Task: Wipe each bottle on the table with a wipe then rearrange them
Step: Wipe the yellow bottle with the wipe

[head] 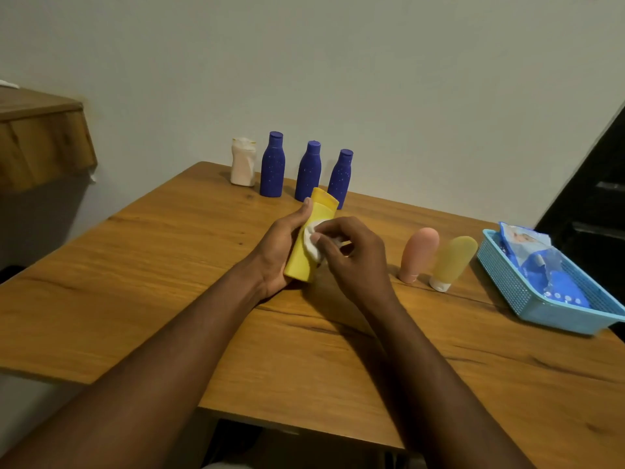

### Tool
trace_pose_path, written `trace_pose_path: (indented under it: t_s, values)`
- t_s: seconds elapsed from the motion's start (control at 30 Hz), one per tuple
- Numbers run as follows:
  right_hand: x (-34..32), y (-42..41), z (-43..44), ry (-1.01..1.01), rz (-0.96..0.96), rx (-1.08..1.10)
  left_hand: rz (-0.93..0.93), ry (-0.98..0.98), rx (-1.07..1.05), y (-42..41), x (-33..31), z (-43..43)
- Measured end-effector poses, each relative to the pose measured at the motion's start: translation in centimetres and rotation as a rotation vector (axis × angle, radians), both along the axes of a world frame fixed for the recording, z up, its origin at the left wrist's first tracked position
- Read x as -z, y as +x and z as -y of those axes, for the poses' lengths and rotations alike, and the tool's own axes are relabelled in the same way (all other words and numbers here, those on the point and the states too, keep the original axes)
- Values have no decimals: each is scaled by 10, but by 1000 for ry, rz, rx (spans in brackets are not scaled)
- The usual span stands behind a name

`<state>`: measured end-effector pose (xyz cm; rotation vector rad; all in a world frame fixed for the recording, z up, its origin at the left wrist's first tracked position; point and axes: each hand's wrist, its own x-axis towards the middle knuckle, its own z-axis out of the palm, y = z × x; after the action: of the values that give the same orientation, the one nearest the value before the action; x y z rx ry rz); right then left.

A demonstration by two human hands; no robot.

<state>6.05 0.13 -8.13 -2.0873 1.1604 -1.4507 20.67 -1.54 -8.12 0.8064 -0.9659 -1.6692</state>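
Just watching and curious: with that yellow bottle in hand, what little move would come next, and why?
Probably a stroke of the white wipe further along the yellow bottle. The left hand holds the bottle tilted above the table, and the right hand presses the wipe on its middle only, so the ends look not yet reached.

no readable text, bottles and packet illegible

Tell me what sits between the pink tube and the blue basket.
In the head view, one thing: a yellow tube standing on its white cap, between the pink tube and the blue basket.
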Motion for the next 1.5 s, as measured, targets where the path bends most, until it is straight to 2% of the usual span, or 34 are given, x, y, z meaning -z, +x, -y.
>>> trace_pose_path:
  t_s: [0.13, 0.27, 0.4, 0.53, 0.63, 0.73, 0.97, 1.07, 1.3, 1.5]
  values:
    - [-2, -5, 4, -84, 104, 155, 37, -2, 15, -6, 4, -1]
    - [-1, -4, 4, -81, 109, 186, 57, 9, 3, -9, 3, -3]
    - [2, -1, 0, -74, -29, 53, 23, 29, -33, -6, -2, -4]
    - [4, 5, -5, 69, -170, -121, -27, 96, -100, 1, -3, -1]
    - [4, 3, -4, 121, -209, -153, -39, 121, -157, 1, -3, 1]
    - [6, 1, -1, 121, -147, -135, -37, 105, -180, 1, -2, 2]
    - [5, -5, 7, 1, 55, 113, 96, 54, -146, -7, 0, -1]
    - [4, -5, 7, -11, 69, 145, 130, 50, -160, -9, -1, -2]
    - [6, 0, -3, 107, -131, -116, -57, 118, -265, 8, -1, 3]
    - [6, 1, 0, 90, -219, -173, -165, 187, -319, 9, -2, 5]
